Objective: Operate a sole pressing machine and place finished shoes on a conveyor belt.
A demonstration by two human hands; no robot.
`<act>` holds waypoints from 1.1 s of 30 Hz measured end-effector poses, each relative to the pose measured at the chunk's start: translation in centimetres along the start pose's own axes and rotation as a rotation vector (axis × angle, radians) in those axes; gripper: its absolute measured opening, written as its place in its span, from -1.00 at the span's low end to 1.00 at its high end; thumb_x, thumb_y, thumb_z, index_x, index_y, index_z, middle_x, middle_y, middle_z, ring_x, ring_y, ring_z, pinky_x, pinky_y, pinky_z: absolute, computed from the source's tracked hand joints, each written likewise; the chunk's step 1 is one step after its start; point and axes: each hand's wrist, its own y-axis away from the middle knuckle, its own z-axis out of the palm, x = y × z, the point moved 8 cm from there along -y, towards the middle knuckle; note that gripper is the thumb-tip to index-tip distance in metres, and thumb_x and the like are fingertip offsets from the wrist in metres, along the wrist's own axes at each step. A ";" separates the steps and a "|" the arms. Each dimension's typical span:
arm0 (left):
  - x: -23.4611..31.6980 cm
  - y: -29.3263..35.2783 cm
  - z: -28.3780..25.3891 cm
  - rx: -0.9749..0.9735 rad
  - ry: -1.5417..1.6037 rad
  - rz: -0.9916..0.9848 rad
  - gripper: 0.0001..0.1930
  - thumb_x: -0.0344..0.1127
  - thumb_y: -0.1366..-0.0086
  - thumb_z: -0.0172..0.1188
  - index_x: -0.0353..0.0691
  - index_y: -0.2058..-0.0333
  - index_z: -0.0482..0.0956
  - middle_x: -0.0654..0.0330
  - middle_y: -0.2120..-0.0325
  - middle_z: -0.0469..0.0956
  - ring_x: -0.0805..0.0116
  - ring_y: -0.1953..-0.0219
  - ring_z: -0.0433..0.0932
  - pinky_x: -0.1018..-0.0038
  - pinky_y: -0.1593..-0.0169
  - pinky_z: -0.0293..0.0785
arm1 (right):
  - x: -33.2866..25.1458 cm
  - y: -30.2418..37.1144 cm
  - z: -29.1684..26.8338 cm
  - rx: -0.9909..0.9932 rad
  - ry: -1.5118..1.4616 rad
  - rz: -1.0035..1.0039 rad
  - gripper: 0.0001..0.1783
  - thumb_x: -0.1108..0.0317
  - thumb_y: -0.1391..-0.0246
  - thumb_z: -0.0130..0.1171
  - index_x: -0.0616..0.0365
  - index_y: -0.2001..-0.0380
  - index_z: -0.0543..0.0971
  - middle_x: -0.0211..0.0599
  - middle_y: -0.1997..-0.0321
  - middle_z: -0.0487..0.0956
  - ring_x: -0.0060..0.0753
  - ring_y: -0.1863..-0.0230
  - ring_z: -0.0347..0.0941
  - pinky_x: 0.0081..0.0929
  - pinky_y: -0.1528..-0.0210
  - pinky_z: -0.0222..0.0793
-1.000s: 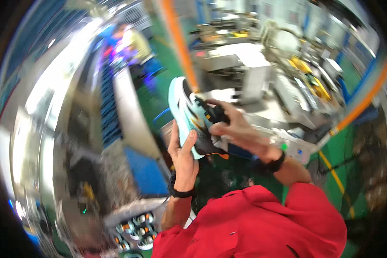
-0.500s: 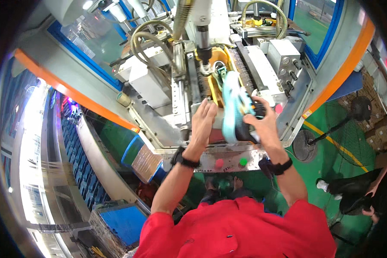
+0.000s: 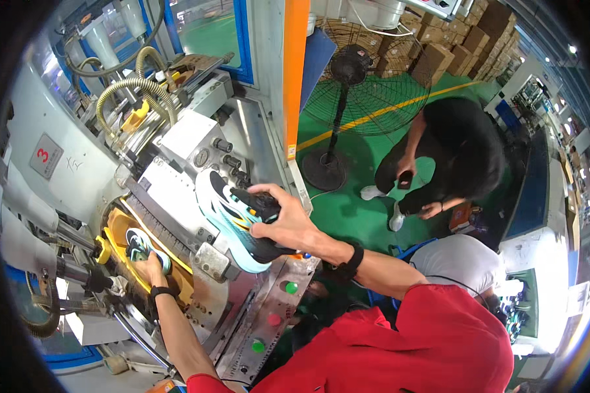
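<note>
In my right hand is a black, white and mint-green sneaker, gripped by its dark upper around the ankle opening. It is held over the right side of the machine, its pale sole edge toward the lower left. My left hand reaches into the yellow cradle of the machine. There its fingers close on the near end of a second, similar sneaker, whose lower part is partly hidden by the hand and cradle.
Metal cylinders and ribbed hoses surround the cradle. Push buttons line the front panel. Beyond an orange machine edge stands a caged fan. A person in black bends at the right, with another in white nearer.
My view has swung to the right. The right hand has carried its sneaker away from the cradle toward the right. My left hand has moved into the cradle and taken hold of the other sneaker.
</note>
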 end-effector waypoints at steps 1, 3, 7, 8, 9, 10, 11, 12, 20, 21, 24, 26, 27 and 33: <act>-3.9 -0.9 2.0 -0.170 0.423 -0.238 -0.55 -0.36 -0.10 0.29 -0.37 0.02 0.47 0.00 0.15 0.59 0.10 0.13 0.59 0.24 0.04 0.50 | -0.4 -0.2 0.9 -0.018 -0.006 -0.001 -0.30 0.36 0.31 0.37 0.11 -0.05 0.45 -0.31 0.10 0.52 -0.48 0.07 0.43 -0.52 -0.05 0.33; -3.6 1.8 -0.8 -0.360 1.043 -0.450 -0.73 -0.46 -0.17 0.21 -0.31 0.12 0.53 0.17 0.29 0.60 0.29 0.27 0.62 0.42 0.29 0.55 | -3.2 -1.8 2.8 0.056 0.164 -0.215 -0.34 0.30 0.36 0.36 0.14 0.04 0.48 -0.18 0.16 0.55 -0.32 0.12 0.48 -0.41 -0.01 0.39; 4.9 14.9 -9.2 -0.584 1.200 -0.637 -0.77 -0.36 -0.18 0.26 -0.27 0.19 0.57 0.23 0.30 0.60 0.35 0.32 0.60 0.40 0.29 0.56 | -5.1 -8.6 6.5 -0.050 0.299 -0.344 -0.43 0.30 0.35 0.41 0.25 0.15 0.57 -0.21 0.25 0.58 -0.39 0.22 0.51 -0.43 0.10 0.45; 4.4 17.9 -11.4 -0.459 1.252 -0.709 -0.76 -0.35 -0.20 0.27 -0.27 0.17 0.57 0.22 0.27 0.60 0.35 0.29 0.61 0.37 0.23 0.59 | -4.2 -10.4 8.7 -0.142 0.340 -0.230 -0.43 0.34 0.37 0.44 0.24 0.15 0.58 -0.26 0.29 0.60 -0.42 0.27 0.51 -0.45 0.14 0.45; 3.6 20.6 -13.3 -0.481 1.248 -0.731 -0.75 -0.36 -0.21 0.26 -0.28 0.15 0.56 0.23 0.28 0.60 0.34 0.30 0.61 0.37 0.23 0.59 | -4.2 -11.7 11.9 -0.245 0.355 -0.138 -0.41 0.33 0.39 0.45 0.24 0.15 0.58 -0.25 0.30 0.60 -0.41 0.28 0.52 -0.45 0.15 0.45; 2.8 23.7 -15.4 -0.526 1.244 -0.749 -0.74 -0.36 -0.22 0.26 -0.29 0.13 0.55 0.23 0.29 0.60 0.34 0.30 0.61 0.37 0.22 0.60 | -4.2 -12.4 15.2 -0.330 0.383 -0.047 -0.40 0.32 0.41 0.45 0.25 0.15 0.58 -0.23 0.30 0.61 -0.40 0.29 0.53 -0.44 0.17 0.46; 1.9 26.5 -17.8 -0.500 1.219 -0.773 -0.72 -0.38 -0.23 0.24 -0.31 0.10 0.52 0.23 0.28 0.59 0.35 0.28 0.60 0.38 0.19 0.58 | -3.9 -13.2 18.9 -0.425 0.468 -0.063 -0.37 0.29 0.43 0.46 0.26 0.14 0.58 -0.19 0.30 0.61 -0.37 0.28 0.54 -0.42 0.18 0.46; 1.6 29.0 -19.7 -0.508 1.198 -0.792 -0.71 -0.40 -0.24 0.23 -0.34 0.07 0.50 0.22 0.27 0.59 0.36 0.26 0.60 0.39 0.16 0.57 | -3.5 -14.2 21.8 -0.489 0.566 -0.080 -0.34 0.26 0.44 0.46 0.26 0.13 0.58 -0.14 0.29 0.62 -0.34 0.27 0.55 -0.41 0.18 0.47; -3.0 40.2 -34.9 0.048 1.186 -0.664 -0.49 -0.44 -0.18 0.13 -0.44 -0.13 0.34 0.06 0.03 0.51 0.26 0.03 0.55 0.37 -0.07 0.45 | 4.3 -13.1 40.1 -0.539 0.973 -0.323 -0.56 0.24 0.22 0.29 0.36 0.28 0.55 0.20 0.24 0.61 0.12 0.13 0.57 -0.15 0.09 0.49; -4.2 42.0 -36.0 0.150 1.199 -0.704 -0.48 -0.44 -0.19 0.12 -0.42 -0.15 0.32 0.05 0.00 0.49 0.22 0.00 0.54 0.34 -0.05 0.47 | 5.6 -12.8 40.2 -0.470 0.942 -0.279 -0.54 0.25 0.19 0.27 0.36 0.23 0.51 0.20 0.22 0.61 0.13 0.12 0.57 -0.14 0.07 0.48; -6.0 46.8 -38.4 0.418 1.139 -0.766 -0.55 -0.36 -0.23 0.14 -0.36 -0.08 0.39 0.11 0.15 0.57 0.26 0.12 0.59 0.34 0.08 0.52 | 8.1 -10.5 42.2 -0.440 0.935 -0.402 -0.51 0.30 0.05 0.15 0.32 0.04 0.37 0.16 0.16 0.59 0.14 0.06 0.55 -0.13 0.00 0.46; -6.1 49.2 -38.6 0.573 1.072 -0.782 -0.67 -0.30 -0.25 0.16 -0.29 0.05 0.48 0.18 0.24 0.60 0.31 0.23 0.61 0.37 0.20 0.53 | 8.6 -9.7 42.6 -0.413 0.928 -0.287 -0.47 0.36 0.05 0.12 0.29 -0.03 0.32 0.18 0.12 0.58 0.14 0.04 0.54 -0.10 -0.01 0.45; -6.5 50.8 -38.4 0.634 1.130 -0.795 -0.68 -0.33 -0.24 0.17 -0.32 0.05 0.47 0.14 0.23 0.59 0.28 0.23 0.61 0.36 0.19 0.55 | 8.6 -9.5 42.3 -0.425 0.926 -0.297 -0.43 0.37 0.05 0.11 0.28 -0.07 0.27 0.21 0.07 0.55 0.16 0.03 0.54 -0.08 -0.02 0.45; -5.9 55.5 -35.4 0.702 1.295 -0.863 -0.66 -0.23 -0.28 0.15 -0.27 0.02 0.48 0.13 0.13 0.58 0.19 0.13 0.59 0.24 0.12 0.51 | 2.2 -2.0 36.7 -0.484 0.623 -0.629 -0.39 0.24 0.05 0.23 0.30 -0.03 0.29 0.20 0.12 0.51 0.22 0.15 0.50 -0.08 0.08 0.47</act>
